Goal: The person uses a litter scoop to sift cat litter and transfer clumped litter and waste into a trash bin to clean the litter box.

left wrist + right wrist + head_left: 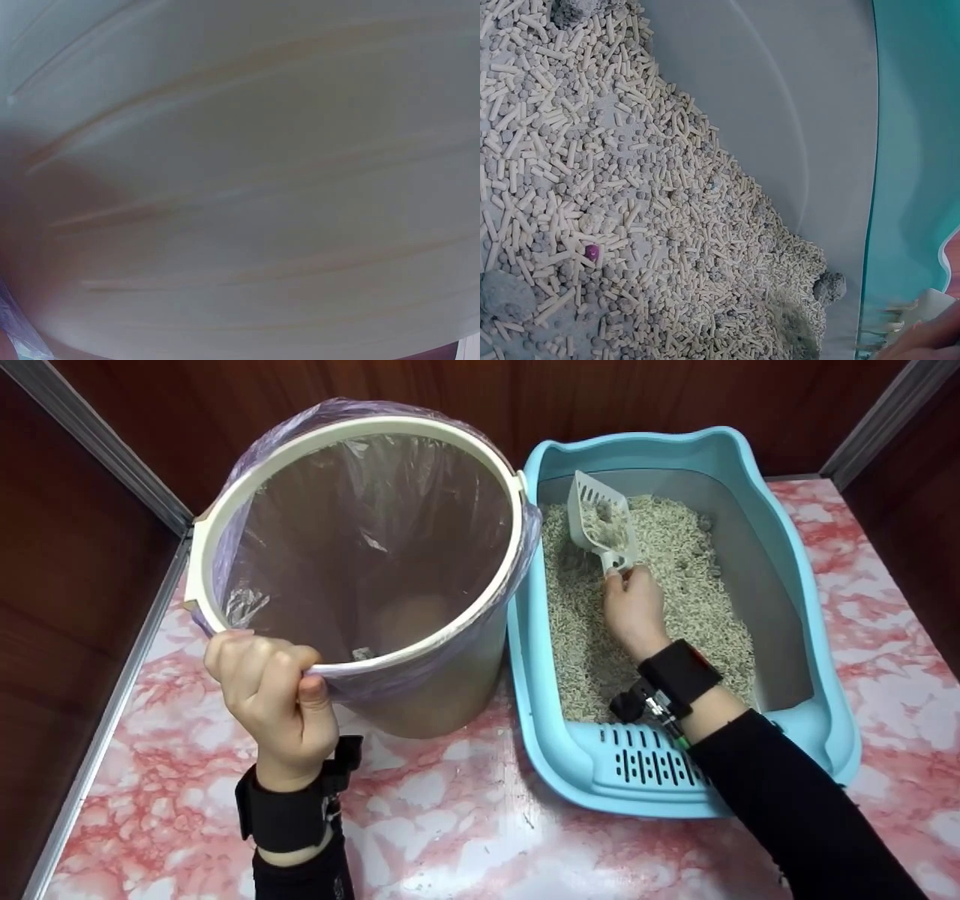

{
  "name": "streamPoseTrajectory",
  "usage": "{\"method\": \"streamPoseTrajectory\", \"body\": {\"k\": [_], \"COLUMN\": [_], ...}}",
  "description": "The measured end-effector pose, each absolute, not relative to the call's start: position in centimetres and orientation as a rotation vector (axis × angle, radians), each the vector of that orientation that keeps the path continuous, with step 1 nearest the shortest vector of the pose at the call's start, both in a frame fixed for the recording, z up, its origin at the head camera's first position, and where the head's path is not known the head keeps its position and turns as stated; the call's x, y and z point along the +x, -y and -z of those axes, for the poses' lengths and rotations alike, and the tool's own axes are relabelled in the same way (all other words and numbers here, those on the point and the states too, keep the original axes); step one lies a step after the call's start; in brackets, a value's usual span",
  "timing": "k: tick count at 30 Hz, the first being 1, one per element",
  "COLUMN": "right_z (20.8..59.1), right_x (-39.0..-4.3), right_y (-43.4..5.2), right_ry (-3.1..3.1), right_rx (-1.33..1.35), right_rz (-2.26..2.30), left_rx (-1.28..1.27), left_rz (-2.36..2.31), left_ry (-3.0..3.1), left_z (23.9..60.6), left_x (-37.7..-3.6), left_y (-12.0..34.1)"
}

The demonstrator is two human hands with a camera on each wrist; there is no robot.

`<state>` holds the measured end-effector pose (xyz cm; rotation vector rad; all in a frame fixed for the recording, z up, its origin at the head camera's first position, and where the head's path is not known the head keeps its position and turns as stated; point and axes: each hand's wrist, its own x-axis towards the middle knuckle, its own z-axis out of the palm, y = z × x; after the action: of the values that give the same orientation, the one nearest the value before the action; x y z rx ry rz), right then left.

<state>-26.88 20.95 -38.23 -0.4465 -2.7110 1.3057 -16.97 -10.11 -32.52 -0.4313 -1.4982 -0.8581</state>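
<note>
My left hand (274, 697) grips the near left rim of a pale trash bin (442, 701), fingers curled over the edge and the purple plastic liner. The bin's ribbed side fills the left wrist view. With my right hand (637, 607) I hold the short handle of a white slotted litter scoop (577, 514), which carries some litter and a darker lump. The scoop is over the pellet litter (690, 592) inside a blue litter box (806, 607). At the lower right of the right wrist view, part of the right hand (930, 341) shows beside the scoop.
Grey clumps, one a dark clump (829, 287), lie among the pellets. The bin stands against the box's left side. Dark wooden panels (450, 382) enclose the back and sides. Underneath is a red-and-white marbled floor (450, 825).
</note>
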Motion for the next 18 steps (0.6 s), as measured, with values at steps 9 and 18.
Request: {"method": "streamPoseTrajectory", "body": {"k": [9, 18], "right_z": [38.23, 38.21], "right_x": [-26.81, -26.62], "right_y": [-21.10, -21.13], "right_ry": [2.703, 2.691], "right_rx": [-0.441, -0.416], "right_rz": [-1.311, -1.299], "left_rx": [-0.431, -0.426], "left_rz": [0.858, 0.866], "left_ry": [1.490, 1.483], "left_z": [32.43, 32.07], "left_x": [-16.93, -16.84], "left_y": [10.01, 9.77]}}
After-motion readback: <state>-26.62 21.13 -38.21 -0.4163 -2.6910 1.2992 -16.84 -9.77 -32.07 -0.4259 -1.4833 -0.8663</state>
